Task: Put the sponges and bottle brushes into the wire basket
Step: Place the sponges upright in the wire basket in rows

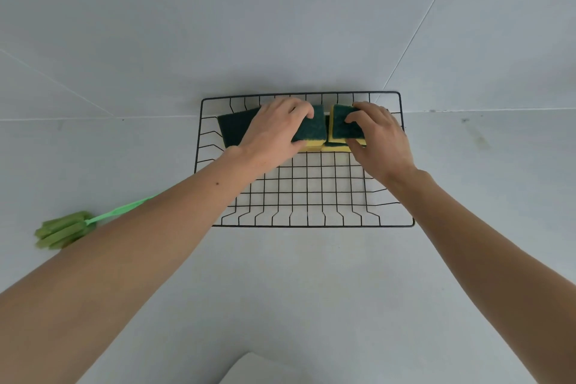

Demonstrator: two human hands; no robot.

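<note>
A black wire basket [307, 224] sits on the pale surface ahead of me. Along its far side lie green-topped yellow sponges. My left hand [274, 131] grips one sponge [311, 131] near the basket's middle, fingers over its green top. A further green sponge [232, 129] lies flat to the left of that hand. My right hand [378, 142] grips another sponge [344, 126], tilted up on its edge, with a sponge partly hidden beneath it. A green bottle brush [62, 229] lies outside the basket at the left, its handle running under my left forearm.
The pale grey tabletop [296, 290] spreads all around the basket. A wall rises directly behind the basket's far rim. A light-coloured corner of some object [252, 368] shows at the bottom edge.
</note>
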